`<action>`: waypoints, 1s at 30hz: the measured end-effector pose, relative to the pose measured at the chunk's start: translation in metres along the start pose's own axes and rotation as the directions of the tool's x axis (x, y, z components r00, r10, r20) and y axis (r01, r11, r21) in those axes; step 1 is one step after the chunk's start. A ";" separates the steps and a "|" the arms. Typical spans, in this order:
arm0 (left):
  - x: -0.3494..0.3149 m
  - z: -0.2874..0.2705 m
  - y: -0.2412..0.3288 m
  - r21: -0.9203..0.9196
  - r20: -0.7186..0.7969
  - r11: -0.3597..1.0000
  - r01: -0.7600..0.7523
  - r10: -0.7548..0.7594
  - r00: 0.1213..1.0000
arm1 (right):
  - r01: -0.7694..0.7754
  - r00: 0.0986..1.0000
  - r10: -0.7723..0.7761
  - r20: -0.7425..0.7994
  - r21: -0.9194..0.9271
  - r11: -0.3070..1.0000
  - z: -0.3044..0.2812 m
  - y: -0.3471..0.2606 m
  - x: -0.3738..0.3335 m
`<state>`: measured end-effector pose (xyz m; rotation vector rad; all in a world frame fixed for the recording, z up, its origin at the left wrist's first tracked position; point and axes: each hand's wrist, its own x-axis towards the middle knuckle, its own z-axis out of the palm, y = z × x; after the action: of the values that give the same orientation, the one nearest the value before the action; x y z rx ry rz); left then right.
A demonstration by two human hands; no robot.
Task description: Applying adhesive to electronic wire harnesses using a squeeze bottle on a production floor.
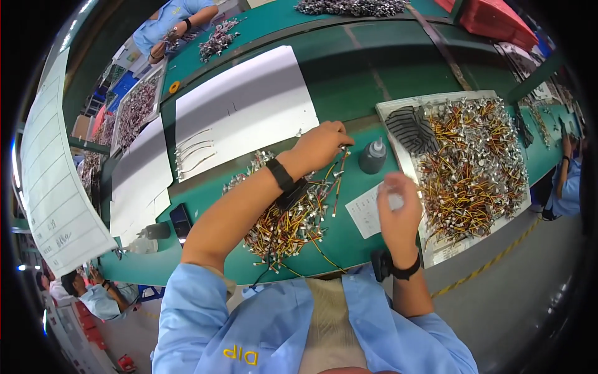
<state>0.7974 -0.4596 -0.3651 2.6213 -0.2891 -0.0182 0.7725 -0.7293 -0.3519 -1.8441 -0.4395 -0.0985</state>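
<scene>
My left hand (319, 148) reaches across above a loose pile of short wire leads (286, 227), red, yellow and black with white connectors. Its fingers are pinched together at the tips, and a wire lead (337, 181) hangs or lies just below them. Beside it stands a dark squeeze bottle (373, 157) with a pale nozzle. My right hand (400, 209) is raised over a small printed paper slip (364, 212), next to the tray. Its fingers are curled and smeared by motion, so what they hold, if anything, does not show.
A white-rimmed tray (408, 168) heaped with wire leads fills the right, with a striped dark cloth (411, 129) on it. A large white sheet (243, 93) bears several separate wires. A phone (180, 222) and small bottles (144, 245) lie left. Co-workers sit around the green table.
</scene>
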 end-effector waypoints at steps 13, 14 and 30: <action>-0.149 -0.107 0.025 -0.442 -0.404 0.889 0.120 -0.316 0.858 | 0.017 0.902 0.110 0.417 -0.290 0.957 0.033 -0.034 0.011; -0.173 -0.110 0.021 -0.559 -0.430 0.824 0.090 -0.381 0.818 | 0.048 0.896 0.096 0.433 -0.310 0.949 0.037 -0.030 0.018; -0.407 -0.092 0.018 -0.993 -0.037 0.110 0.032 -0.570 0.820 | 0.173 0.984 -0.173 -0.039 -0.019 0.985 0.000 0.025 -0.001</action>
<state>0.4022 -0.3467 -0.2922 1.1824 0.3946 0.1715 0.7804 -0.7362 -0.3746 -1.8129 -0.5714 -0.2581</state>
